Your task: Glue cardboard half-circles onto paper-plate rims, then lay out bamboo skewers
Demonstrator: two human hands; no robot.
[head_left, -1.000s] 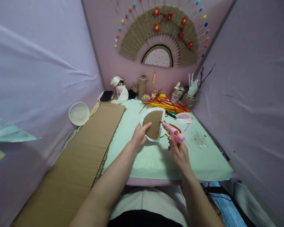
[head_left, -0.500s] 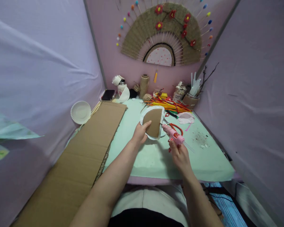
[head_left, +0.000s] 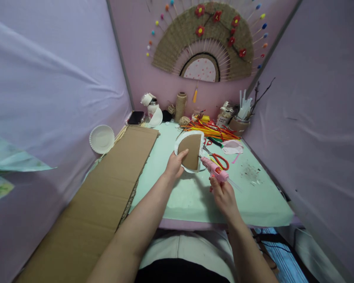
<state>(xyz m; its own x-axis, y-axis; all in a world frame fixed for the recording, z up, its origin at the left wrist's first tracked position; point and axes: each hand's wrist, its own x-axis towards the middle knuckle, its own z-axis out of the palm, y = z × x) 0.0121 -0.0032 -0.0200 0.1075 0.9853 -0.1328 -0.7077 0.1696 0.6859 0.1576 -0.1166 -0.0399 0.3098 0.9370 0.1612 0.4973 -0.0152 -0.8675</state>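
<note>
My left hand (head_left: 175,164) grips a half-round piece of brown cardboard (head_left: 191,148) by its curved left side, thumb on the face. White material is folded around the cardboard's edge. In my right hand (head_left: 223,192) is a pink hot glue gun (head_left: 214,169), my fingers wrapped around its handle. Its nozzle points left and meets the straight right edge of the cardboard, as far as I can see. A clear glue stick sticks out of the gun's back end. Just behind the gun lie red-handled scissors (head_left: 220,160), partly covered.
A long cardboard sheet (head_left: 118,169) covers the table's left side. Colourful strips (head_left: 212,129), a twine spool (head_left: 181,106), a phone (head_left: 136,117) and a pot of glue sticks (head_left: 240,124) stand or lie along the back. A decorated fan (head_left: 171,47) hangs on the wall.
The glue gun's nozzle has moved slightly down along the cardboard's straight edge. Both hands keep their grips, and the view has shifted a little.
</note>
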